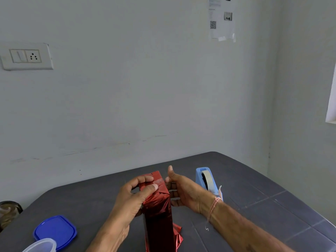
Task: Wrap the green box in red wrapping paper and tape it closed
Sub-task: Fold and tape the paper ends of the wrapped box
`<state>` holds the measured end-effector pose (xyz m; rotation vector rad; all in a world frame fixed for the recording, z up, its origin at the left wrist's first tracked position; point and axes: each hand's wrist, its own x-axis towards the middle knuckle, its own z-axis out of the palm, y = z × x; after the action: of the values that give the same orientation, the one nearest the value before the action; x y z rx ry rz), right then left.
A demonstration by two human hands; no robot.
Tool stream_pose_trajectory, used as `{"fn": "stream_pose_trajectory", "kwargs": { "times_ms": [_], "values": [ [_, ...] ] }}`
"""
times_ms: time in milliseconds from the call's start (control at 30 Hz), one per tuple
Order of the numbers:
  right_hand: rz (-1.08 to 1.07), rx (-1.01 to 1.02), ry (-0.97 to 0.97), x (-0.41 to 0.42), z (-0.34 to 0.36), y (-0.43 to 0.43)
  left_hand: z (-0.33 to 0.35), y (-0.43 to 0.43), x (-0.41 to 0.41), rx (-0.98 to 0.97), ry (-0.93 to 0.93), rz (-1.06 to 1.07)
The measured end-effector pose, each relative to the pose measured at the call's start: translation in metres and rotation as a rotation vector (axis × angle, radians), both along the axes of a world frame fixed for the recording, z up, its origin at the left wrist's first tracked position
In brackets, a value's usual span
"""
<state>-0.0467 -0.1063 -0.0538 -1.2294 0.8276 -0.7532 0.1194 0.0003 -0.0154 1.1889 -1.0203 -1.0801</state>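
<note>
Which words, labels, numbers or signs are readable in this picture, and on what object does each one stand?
No text can be read.
Paper sheet on the wall: printed lines and a QR code, too small and blurred to read.
Tape dispenser, red wrapped box, blue lid: no label visible.
</note>
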Motion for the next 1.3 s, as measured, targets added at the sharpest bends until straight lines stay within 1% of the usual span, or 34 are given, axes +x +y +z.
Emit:
{"fn": "stream_pose_trajectory", "kwargs": {
  "times_ms": [67,167,267,367,400,500,600,667,767,867,967,1033,1100,1133,1200,1233,1267,1300],
  "values": [
    [0.006,-0.031,-0.031,-0.001,-0.002,0.003,0.000,0.000,0.000,0.011,0.027,0.005],
    [-0.043,-0.106,0.030,0.004,-0.011,0.005,-0.001,-0.001,-0.001,0.016,0.034,-0.004],
    [-0.117,-0.090,0.024,0.009,-0.018,0.006,0.001,0.000,-0.002,0.020,0.038,0.000],
    [-0.160,-0.187,0.076,0.007,-0.010,0.011,0.000,0.000,-0.001,0.004,0.036,0.018],
    [-0.172,-0.208,0.058,0.005,-0.006,0.014,0.000,0.001,-0.002,0.000,0.025,0.023],
    [-0.115,-0.252,-0.037,-0.004,0.007,0.032,-0.001,0.002,-0.003,-0.047,-0.030,0.060],
    [-0.035,-0.389,-0.018,-0.013,0.010,0.055,-0.003,0.002,-0.003,-0.072,-0.089,0.096],
    [-0.021,-0.468,0.039,-0.015,0.006,0.067,-0.003,0.002,-0.004,-0.080,-0.105,0.115],
    [-0.107,-0.604,0.154,-0.008,-0.002,0.079,-0.002,0.002,-0.007,-0.088,-0.125,0.128],
    [-0.224,-0.679,0.147,0.002,-0.015,0.082,-0.002,0.004,-0.005,-0.080,-0.157,0.116],
    [-0.235,-0.731,0.149,0.008,-0.030,0.080,-0.002,0.005,0.008,-0.058,-0.198,0.079],
    [-0.241,-0.722,0.202,0.008,-0.035,0.079,-0.002,0.004,0.018,-0.042,-0.203,0.056],
    [-0.331,-0.675,0.305,0.007,-0.039,0.078,-0.003,0.004,0.028,0.006,-0.191,0.035],
    [-0.389,-0.631,0.369,0.006,-0.041,0.078,-0.005,0.003,0.032,0.034,-0.159,0.027],
    [-0.434,-0.525,0.405,0.006,-0.043,0.079,-0.007,0.002,0.037,0.083,-0.107,0.031],
    [-0.401,-0.443,0.386,0.007,-0.044,0.082,-0.009,0.002,0.038,0.096,-0.093,0.040],
    [-0.346,-0.304,0.343,0.009,-0.042,0.085,-0.010,0.003,0.038,0.101,-0.084,0.052],
    [-0.276,-0.113,0.257,0.011,-0.040,0.088,-0.012,0.003,0.037,0.101,-0.079,0.066]
  ]
}}
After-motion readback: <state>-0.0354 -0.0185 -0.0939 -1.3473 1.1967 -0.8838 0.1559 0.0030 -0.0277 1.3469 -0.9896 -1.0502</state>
